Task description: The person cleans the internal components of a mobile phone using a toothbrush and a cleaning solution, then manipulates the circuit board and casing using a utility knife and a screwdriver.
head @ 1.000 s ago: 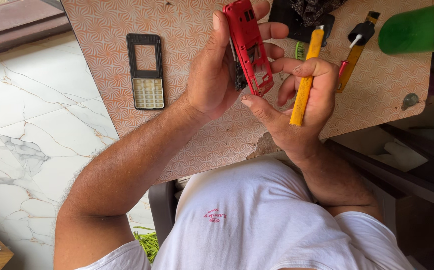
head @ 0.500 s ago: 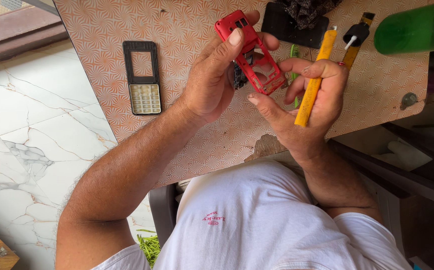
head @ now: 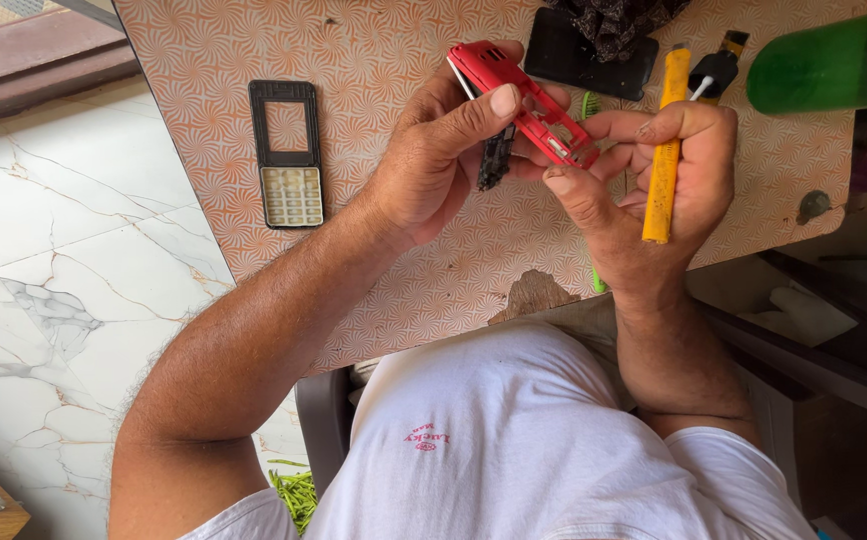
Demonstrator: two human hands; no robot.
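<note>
Head camera looks straight down on my two hands at work over a table [head: 384, 300] with an orange swirl-patterned top. My left hand [head: 434, 165] has its grip clenched on a red phone frame [head: 524, 100], thumb pressed along the upper edge and fingers curled beneath, so the frame sits tilted, its upper end toward the far left and its lower end toward the right. A dark, narrow part [head: 496, 158] hangs just below the frame, against the left fingers; I cannot tell what it is.

My right hand [head: 654, 200] has its grip closed around a yellow-handled tool [head: 662, 150], held nearly upright in the fist, while the thumb and forefinger reach across and touch the lower end of the red frame. Both hands hold the frame raised above the table, not resting on it.

On the table, well to the left of the hands, lies a black front cover with a pale keypad [head: 289, 155], flat and apart from everything else. Beyond the hands, a black flat panel [head: 579, 55] lies near the far edge, and just right of it a small black-and-yellow tool [head: 716, 68]. A green cylinder [head: 829, 58], blurred, crosses the upper right corner. A chipped patch [head: 534, 295] shows at the table's near edge. Below, a white shirt [head: 514, 440] fills the lower view.
</note>
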